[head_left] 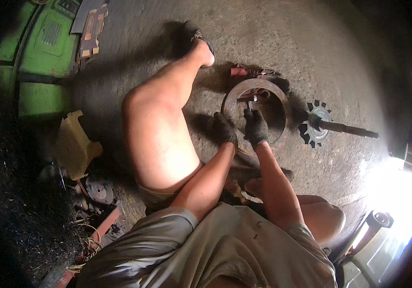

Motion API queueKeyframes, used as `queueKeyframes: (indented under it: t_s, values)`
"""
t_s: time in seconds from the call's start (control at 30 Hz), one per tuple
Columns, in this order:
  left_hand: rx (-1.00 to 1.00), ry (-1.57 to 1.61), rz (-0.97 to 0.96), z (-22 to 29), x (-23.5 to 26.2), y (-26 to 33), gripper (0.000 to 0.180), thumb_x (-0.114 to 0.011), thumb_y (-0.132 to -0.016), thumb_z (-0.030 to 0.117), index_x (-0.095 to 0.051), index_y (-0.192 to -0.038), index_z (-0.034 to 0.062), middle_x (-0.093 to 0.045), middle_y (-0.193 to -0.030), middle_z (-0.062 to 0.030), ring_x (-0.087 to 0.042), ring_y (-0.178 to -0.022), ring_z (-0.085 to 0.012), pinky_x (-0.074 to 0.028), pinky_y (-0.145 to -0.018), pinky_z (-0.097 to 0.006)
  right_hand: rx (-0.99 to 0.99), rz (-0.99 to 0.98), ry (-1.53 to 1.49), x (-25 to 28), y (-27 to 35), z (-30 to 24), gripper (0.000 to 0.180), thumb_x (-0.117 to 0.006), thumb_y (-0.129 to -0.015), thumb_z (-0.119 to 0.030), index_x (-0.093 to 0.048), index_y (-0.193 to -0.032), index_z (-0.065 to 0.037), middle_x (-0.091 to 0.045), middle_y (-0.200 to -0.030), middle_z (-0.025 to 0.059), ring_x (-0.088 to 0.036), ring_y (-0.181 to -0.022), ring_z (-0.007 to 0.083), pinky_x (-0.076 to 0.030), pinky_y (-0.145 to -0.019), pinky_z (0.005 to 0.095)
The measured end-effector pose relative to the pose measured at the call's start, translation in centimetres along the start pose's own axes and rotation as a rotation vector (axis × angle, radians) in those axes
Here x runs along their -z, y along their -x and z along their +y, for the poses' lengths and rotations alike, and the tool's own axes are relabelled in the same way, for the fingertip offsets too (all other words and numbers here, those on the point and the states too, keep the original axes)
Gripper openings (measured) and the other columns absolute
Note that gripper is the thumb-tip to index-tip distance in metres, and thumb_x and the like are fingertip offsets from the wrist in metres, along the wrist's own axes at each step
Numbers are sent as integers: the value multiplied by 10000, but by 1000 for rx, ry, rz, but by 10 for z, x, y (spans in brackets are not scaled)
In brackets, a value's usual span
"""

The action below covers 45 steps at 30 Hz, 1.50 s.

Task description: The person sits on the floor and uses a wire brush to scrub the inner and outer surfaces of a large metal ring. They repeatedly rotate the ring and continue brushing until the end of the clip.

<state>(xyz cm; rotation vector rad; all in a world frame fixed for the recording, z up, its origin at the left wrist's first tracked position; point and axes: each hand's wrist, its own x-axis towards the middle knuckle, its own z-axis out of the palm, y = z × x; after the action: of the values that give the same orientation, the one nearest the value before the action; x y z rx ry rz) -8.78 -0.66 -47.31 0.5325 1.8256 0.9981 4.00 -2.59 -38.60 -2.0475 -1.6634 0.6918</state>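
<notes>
A round, rusty metal housing with a broad flat rim (283, 103) sits on the floor before me. Dark gloves cover both hands. My left hand (225, 129) is closed over the rim's left side. Inside the ring, my right hand (256, 127) is closed around a slim metal hand tool (249, 104), whose kind I cannot make out. The tool's end is by a dark bar with a bright tip across the upper part of the opening. Shadow hides much of the housing's inside.
A bladed metal wheel on a shaft (319, 124) lies to the right. Behind the housing is a red part (238, 72). Green machine panels (47, 43), a flat cardboard piece (92, 31), a yellowish block (74, 144) and a grey disc (99, 188) are on the left.
</notes>
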Motion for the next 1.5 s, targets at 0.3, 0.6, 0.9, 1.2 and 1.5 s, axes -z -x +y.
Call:
queueKeyframes:
  t_s: [0.3,0.6,0.9,1.2,1.5]
  values:
    - [-36,89,-112,-2,-7,-5,581,-415,-1103,480,-649,-1228,-37,-710,-1223,-182,-668,-1085,-308,-490,-968,-428,132,106,276,17,4,-43,332,-558,-1009,-364,-635,-1210,-111,-664,-1121,251,-639,-1049,461,-513,-863,526]
    - [-252,-449,-41,67,21,32,645,-380,-1099,518,-575,-1343,-46,-635,-1365,-200,-625,-1176,-326,-447,-1033,-430,8,-227,144,51,8,-82,287,-527,-1044,-343,-611,-1172,-100,-620,-1118,246,-646,-971,483,-504,-792,559]
    - [126,56,-132,75,20,28,746,-322,-1088,613,-630,-1299,-33,-687,-1230,-143,-657,-1039,-243,-493,-930,-396,-46,-292,237,28,10,-57,335,-557,-1018,-310,-585,-1304,-137,-620,-1188,211,-672,-1009,431,-527,-813,551]
    - [124,-61,-153,115,29,49,775,-297,-1086,619,-642,-1299,-41,-688,-1267,-186,-654,-1121,-295,-481,-967,-414,-252,-225,42,24,2,-42,309,-569,-978,-281,-659,-1249,-162,-625,-1223,271,-655,-1055,441,-540,-822,542]
    - [-34,-293,-147,101,32,44,788,-188,-1101,577,-615,-1343,-40,-645,-1348,-260,-611,-1256,-400,-453,-1060,-459,-33,-287,323,22,-7,-61,346,-506,-994,-185,-624,-1319,-196,-637,-1217,204,-670,-997,449,-553,-814,539]
